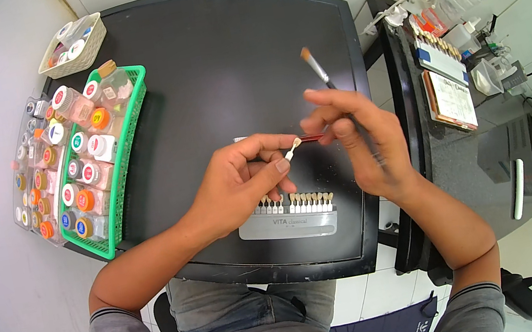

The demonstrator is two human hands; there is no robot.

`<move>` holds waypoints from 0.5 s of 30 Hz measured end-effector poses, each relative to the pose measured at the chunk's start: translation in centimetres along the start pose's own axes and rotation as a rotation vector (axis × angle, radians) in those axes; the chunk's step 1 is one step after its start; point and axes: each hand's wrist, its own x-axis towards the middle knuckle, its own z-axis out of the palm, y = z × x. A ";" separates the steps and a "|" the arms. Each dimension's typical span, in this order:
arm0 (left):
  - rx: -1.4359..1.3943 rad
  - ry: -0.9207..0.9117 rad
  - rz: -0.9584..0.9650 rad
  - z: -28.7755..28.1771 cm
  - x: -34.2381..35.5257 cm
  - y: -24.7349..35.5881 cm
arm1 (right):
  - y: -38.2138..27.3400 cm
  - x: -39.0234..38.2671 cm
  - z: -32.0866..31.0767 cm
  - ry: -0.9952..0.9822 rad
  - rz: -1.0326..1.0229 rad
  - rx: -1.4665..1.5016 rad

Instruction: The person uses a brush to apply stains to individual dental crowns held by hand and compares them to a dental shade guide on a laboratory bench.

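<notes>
My left hand (230, 186) is closed, pinching a small tooth shade tab (290, 154) between thumb and index finger. The tab's tooth-coloured tip points up and away. To its right, my right hand (377, 150) grips a brush (317, 70) with a silver ferrule, its orange-brown bristles up and its dark handle running down through the fingers. The brush tip is well apart from the tab. A thin dark red stick (311, 137) shows between the two hands; whether it lies on the table or is held, I cannot tell. Below my left hand lies a grey shade guide (289, 226) with several tabs in a row.
The black table (218, 53) carries a green basket (140, 88) of powder jars at left, beside a clear tray (20, 206) of more jars. A cream basket (95, 50) sits at the far left corner. On the right-hand counter (453, 158) are another shade guide (443, 62) and a booklet (451, 98).
</notes>
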 end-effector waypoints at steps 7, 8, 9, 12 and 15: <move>0.017 0.080 0.048 0.2 0.1 -0.3 | 0.3 -0.6 -1.7 0.059 -0.244 -0.098; 0.018 0.085 0.053 0.2 0.0 -0.3 | 0.1 -0.7 -1.6 0.043 -0.248 -0.107; 0.018 0.088 0.058 0.3 0.1 -0.3 | -0.3 -0.7 -1.5 0.027 -0.252 -0.116; 0.030 0.077 0.067 0.3 0.1 -0.1 | -0.8 -0.4 -1.1 -0.056 -0.265 -0.236; 0.049 0.076 0.067 0.3 0.1 -0.2 | -1.2 -0.3 -1.0 -0.012 -0.203 -0.295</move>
